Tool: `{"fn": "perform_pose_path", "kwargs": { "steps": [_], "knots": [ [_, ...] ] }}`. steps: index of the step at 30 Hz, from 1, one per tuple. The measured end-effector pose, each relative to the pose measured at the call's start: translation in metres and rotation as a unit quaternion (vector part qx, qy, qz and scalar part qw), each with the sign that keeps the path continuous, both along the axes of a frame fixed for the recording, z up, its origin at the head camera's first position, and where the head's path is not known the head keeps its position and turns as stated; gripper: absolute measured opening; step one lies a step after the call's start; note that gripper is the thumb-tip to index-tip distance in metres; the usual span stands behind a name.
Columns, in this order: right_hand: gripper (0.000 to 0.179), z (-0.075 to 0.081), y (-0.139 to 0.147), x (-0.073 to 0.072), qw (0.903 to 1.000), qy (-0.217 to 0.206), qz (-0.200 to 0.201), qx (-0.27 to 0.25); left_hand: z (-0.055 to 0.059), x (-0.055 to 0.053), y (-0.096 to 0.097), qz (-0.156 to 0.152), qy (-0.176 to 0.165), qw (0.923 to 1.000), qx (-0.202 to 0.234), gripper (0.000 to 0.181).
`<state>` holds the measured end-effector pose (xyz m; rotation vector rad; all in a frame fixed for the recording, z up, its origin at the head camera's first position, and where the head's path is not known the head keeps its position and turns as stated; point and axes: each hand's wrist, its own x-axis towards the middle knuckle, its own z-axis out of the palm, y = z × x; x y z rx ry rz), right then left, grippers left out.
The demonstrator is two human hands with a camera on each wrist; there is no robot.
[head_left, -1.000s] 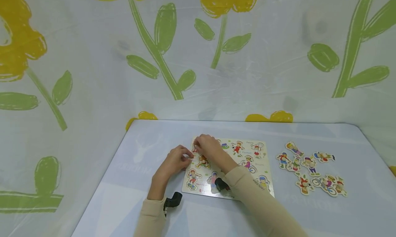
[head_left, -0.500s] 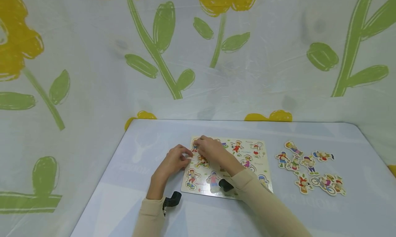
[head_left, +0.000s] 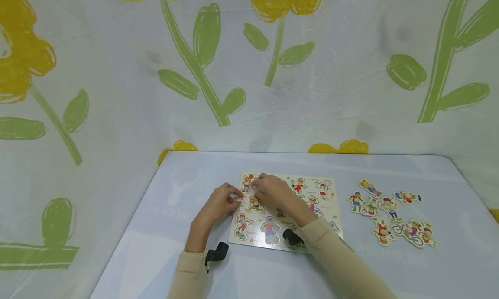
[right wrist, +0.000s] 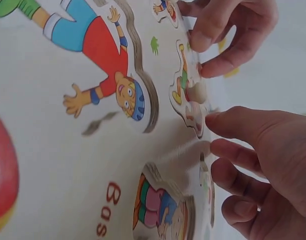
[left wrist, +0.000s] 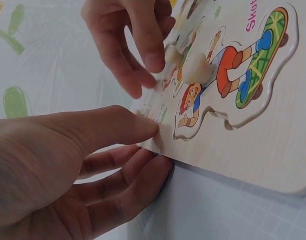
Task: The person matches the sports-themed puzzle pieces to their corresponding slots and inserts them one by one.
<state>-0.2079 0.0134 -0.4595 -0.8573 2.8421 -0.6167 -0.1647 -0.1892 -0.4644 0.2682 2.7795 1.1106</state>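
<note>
A pale wooden peg puzzle board [head_left: 255,227] lies on the table, printed with sports figures. My left hand [head_left: 221,203] pinches its left edge, the thumb [left wrist: 138,129] on top and the fingers curled at the side. My right hand [head_left: 274,193] hovers over the upper left of the board, fingers loosely bent, with nothing visible between them. Just left of its fingertips is the top-left figure piece [head_left: 246,183]. Below that sit a runner piece [head_left: 255,204] and a skateboarder piece [left wrist: 227,70], both with round knobs. My right hand and forearm cover part of the board's middle.
Several loose figure pieces [head_left: 390,209] lie in a cluster on the table [head_left: 440,273] right of the board. Bare recesses show printed figures, such as a boy in a blue helmet [right wrist: 100,55]. A flower-patterned sheet [head_left: 335,104] hangs behind the table.
My right hand has drawn back to the right from the top-left figure, letting go and leaving that piece in view. My left hand stays at the board's edge.
</note>
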Motion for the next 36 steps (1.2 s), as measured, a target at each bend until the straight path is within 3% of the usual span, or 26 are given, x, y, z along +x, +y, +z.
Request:
{"fn": "perform_pose_path", "kwargs": {
  "steps": [17,25,36],
  "knots": [
    [0.029,0.003,0.031,0.005,0.9988,-0.018,-0.035,-0.031,-0.001,0.0,-0.002,-0.001,-0.004,0.9999,0.017,0.016],
    [0.03,0.008,0.053,0.013,0.9973,-0.009,-0.069,-0.025,-0.003,-0.001,-0.002,0.005,-0.003,0.9998,0.019,0.016],
    [0.029,0.002,0.085,0.029,0.996,0.009,-0.086,-0.021,-0.003,0.0,-0.001,0.005,-0.007,0.9997,0.024,0.015]
  ]
}}
